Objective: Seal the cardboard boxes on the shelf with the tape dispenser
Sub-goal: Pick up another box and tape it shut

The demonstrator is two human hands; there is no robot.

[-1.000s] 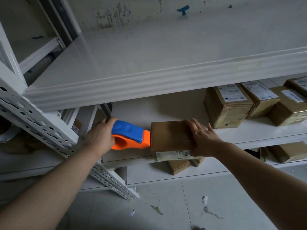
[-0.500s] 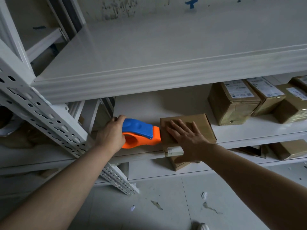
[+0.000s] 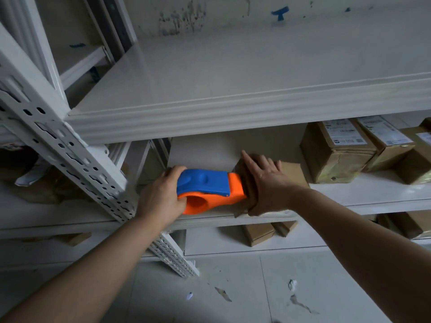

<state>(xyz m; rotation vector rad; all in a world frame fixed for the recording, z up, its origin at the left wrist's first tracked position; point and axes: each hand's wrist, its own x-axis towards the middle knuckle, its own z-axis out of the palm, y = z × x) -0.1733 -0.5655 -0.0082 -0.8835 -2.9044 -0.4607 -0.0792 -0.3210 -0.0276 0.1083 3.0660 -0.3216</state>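
The left hand [image 3: 161, 198] is gripping the one tape dispenser [image 3: 207, 190], fingers curled around its near-left end; the dispenser has a blue top and an orange body. Its orange nose is touching the left side of a plain cardboard box [image 3: 289, 173] that is sitting at the near edge of the middle shelf [image 3: 373, 194]. The right hand [image 3: 265, 183] is lying flat on top of this box, fingers spread and straight, pressing down rather than clasping anything.

Farther right on the same shelf, three more boxes are standing close together: a labelled taped box [image 3: 335, 155], a second labelled box [image 3: 384, 141] just beside it, and a third box [image 3: 417, 159] cut off by the right edge of the view. That is making four boxes on this shelf in all.

Under it, on the lower shelf [image 3: 233, 245], two small boxes [image 3: 258, 233] are showing just below the hands, and another box [image 3: 415, 223] is lying far to the right. The upper shelf [image 3: 233, 73] is stretching across the top of the view. One perforated white upright [image 3: 77, 157] is slanting down the left side. Small scraps [image 3: 291, 284] are lying on the tiled floor.
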